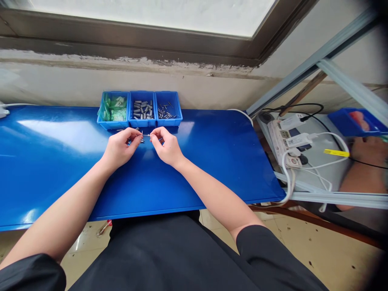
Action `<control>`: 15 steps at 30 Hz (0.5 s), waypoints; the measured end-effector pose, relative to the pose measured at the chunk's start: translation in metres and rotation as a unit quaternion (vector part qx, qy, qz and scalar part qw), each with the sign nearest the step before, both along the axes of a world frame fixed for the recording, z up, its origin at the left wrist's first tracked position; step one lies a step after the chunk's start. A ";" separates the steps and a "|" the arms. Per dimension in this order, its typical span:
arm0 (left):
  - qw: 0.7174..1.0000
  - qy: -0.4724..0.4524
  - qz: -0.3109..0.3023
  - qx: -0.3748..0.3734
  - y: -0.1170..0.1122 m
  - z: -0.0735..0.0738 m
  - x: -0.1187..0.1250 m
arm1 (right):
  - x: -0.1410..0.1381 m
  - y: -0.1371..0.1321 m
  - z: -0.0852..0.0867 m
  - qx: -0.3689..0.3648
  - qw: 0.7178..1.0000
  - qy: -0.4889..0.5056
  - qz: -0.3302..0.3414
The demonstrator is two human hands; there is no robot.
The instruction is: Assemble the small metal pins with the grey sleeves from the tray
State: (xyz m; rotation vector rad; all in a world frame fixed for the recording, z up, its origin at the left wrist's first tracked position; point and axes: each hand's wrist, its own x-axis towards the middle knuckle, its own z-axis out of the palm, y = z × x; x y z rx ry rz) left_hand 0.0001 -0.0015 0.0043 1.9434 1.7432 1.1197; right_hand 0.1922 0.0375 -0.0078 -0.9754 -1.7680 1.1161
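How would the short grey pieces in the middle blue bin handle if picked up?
The grey pieces look like solid metal, so probably stiff and heavy for their size. Their rounded-looking sides suggest they could roll on the glossy blue tabletop.

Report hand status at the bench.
Left hand and right hand both pinching a thin metal pin. Blue parts bins just beyond, untouched.

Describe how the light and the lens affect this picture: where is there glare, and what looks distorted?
In the head view, pale glare streaks the left side of the blue tabletop, the window pane is washed out to near white, the wide lens bends the table's front edge, and the right-hand corners fall dark.
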 end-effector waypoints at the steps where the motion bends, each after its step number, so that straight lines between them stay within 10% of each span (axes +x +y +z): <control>1: 1.000 0.002 -0.005 -0.004 0.000 0.001 0.000 | 0.000 0.000 0.000 0.001 1.000 0.001 0.003; 15: 0.998 0.039 -0.042 -0.024 0.001 0.001 -0.001 | 0.000 0.000 -0.004 0.040 0.999 -0.008 0.022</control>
